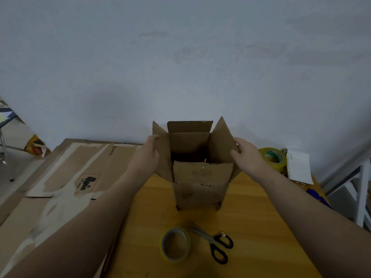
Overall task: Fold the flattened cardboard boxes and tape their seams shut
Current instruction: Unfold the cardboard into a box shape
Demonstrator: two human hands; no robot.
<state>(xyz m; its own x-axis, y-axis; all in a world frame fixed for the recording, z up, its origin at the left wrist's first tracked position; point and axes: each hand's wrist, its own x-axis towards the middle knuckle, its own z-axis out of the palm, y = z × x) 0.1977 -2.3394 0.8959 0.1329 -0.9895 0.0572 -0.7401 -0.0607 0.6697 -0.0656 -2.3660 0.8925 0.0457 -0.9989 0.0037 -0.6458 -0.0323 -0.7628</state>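
A small brown cardboard box (200, 189) stands upright on the wooden table (261, 227), its top open and all its upper flaps raised. My left hand (149, 155) lies flat against the outside of the left flap. My right hand (248, 157) holds the edge of the right flap, thumb on its inner face and fingers behind it. The near flap stands up between my forearms. A roll of yellow tape (175, 244) lies flat in front of the box, and black-handled scissors (214, 244) lie just right of it.
Large flattened cardboard sheets (66, 189) cover the table's left side. A second tape roll (274, 158) and a white paper pad (299, 167) sit at the back right. A grey wall runs right behind the box. A white frame (359, 189) stands off the table's right edge.
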